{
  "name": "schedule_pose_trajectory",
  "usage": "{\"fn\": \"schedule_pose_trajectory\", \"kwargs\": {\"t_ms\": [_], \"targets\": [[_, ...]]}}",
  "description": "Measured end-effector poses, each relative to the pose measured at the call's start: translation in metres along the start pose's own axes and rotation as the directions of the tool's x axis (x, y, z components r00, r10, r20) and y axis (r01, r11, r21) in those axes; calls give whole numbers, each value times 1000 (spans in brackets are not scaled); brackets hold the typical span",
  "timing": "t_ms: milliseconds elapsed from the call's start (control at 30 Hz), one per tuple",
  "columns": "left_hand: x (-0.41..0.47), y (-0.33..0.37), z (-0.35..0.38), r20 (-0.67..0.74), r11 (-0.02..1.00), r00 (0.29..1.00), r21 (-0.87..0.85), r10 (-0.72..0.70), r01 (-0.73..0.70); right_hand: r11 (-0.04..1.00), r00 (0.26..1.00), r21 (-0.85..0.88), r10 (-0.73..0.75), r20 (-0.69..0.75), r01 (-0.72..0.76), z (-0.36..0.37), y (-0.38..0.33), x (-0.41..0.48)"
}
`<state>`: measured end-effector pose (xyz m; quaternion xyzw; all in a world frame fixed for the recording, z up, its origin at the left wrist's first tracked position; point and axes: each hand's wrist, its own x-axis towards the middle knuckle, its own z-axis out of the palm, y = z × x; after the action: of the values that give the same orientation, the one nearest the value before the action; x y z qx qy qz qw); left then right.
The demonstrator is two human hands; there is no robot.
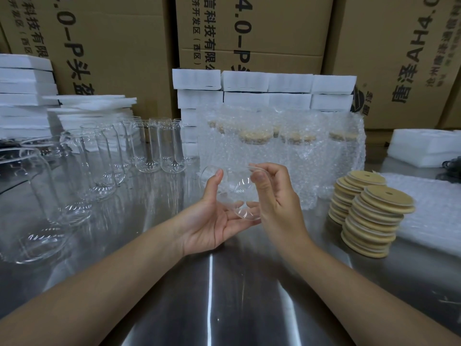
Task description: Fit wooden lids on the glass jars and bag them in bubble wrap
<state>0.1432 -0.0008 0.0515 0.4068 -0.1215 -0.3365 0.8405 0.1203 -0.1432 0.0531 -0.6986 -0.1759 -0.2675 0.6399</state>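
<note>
From the head view, a bare jar (232,193) lies on its side in the air between both hands, above the steel table (224,295) and just in front of the bagged jars (279,146). It carries no lid, so the step in hand looks like readying a jar for its lid.

The left hand (212,221) cups it from below, palm up, thumb raised against the near wall; its grip is loosely closed on the jar. The right hand (272,198) comes in from the right, thumb and fingers pinching the rim end; its grip is also closed on the jar. Both forearms reach forward from the bottom corners and meet at the middle.

The next move probably calls for freeing the right hand to take a lid from the lid stacks (371,213) well to the right, while the left holds the jar alone, mouth turned up. More empty jars (99,158) stand at the left.
</note>
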Motion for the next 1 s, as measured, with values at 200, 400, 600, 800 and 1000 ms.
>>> {"fn": "schedule_pose_trajectory", "kwargs": {"t_ms": [200,400,600,800,1000], "targets": [[1,0,-1,-7,1000,1000,-2,-7,7,1000,1000,-3,-17,-2,17,1,-1,0],[2,-1,-2,7,1000,1000,-12,-1,1,998,998,37,-60,-13,60,1,-2,-1],[1,0,-2,14,1000,1000,-4,-15,15,999,1000,38,-22,-22,22,0,-1,-1],[3,-2,-1,-131,997,991,79,-3,14,999,999,46,11,-39,-9,0,-4,0],[3,-7,2,-222,979,963,169,154,-117,988,991,79,129,27,-130,0,0,4]]}}
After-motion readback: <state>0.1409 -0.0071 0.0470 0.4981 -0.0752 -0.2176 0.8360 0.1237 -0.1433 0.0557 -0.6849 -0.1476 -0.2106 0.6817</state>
